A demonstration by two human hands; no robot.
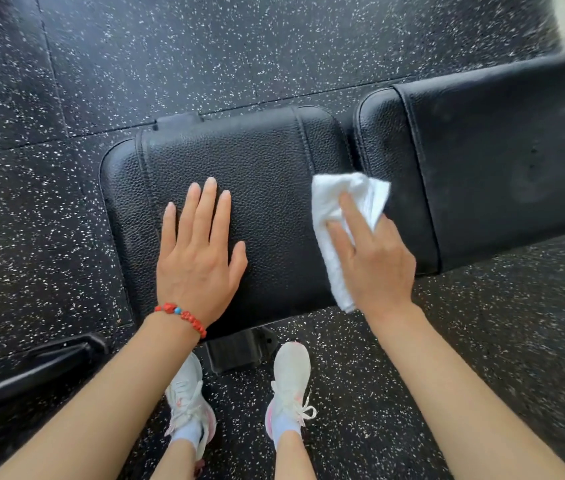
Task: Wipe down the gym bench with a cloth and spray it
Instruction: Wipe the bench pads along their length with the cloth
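Observation:
The black padded gym bench (267, 161) runs across the view, a short seat pad on the left and a long back pad (502, 161) on the right. My left hand (198, 251) lies flat with straight fingers on the seat pad. My right hand (371, 258) holds a folded white cloth (329, 209) against the right edge of the seat pad, beside the gap between the two pads; fingers lie over the cloth and its far end sticks out past them. No spray bottle is in view.
Black rubber flooring with white speckles (274, 46) surrounds the bench. My two white shoes (288, 382) stand close to the bench's near side, beside a black frame bracket (239, 348). A black metal bar (39, 368) lies low at the left.

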